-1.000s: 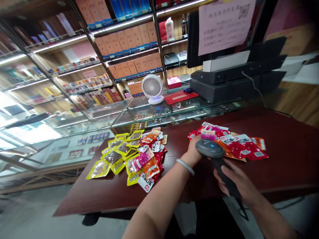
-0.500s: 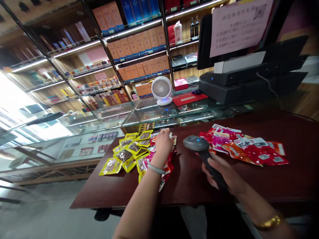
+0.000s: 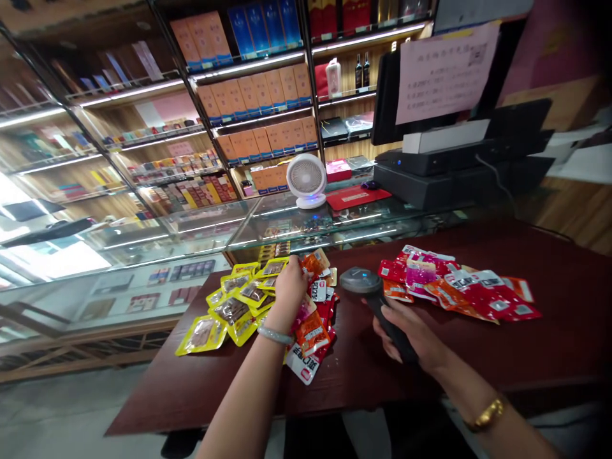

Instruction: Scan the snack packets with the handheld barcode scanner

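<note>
My right hand [image 3: 406, 328] is wrapped round the handle of a dark barcode scanner [image 3: 361, 280], whose head points left with a small blue light showing. My left hand [image 3: 291, 285] is among the snack packets, between the yellow packets [image 3: 232, 310] and the red and orange packets [image 3: 313, 331]. Its fingers point away from me and are mostly hidden behind the hand, so what they hold, if anything, does not show. A second pile of red, pink and orange packets [image 3: 473, 290] lies on the right of the brown table [image 3: 373, 389], beyond the scanner.
Behind the table stands a glass display counter [image 3: 272, 220] with a white fan [image 3: 306, 180] and a red mat [image 3: 358, 197] on it. A monitor [image 3: 386, 95] with a paper sign and a black cash drawer [image 3: 411, 185] are at the right. Shelves of boxes [image 3: 253, 94] line the back.
My left hand has moved left from the red packets towards the yellow ones, uncovering red and orange packets. The scanner stays in my right hand. The view has shifted slightly.
</note>
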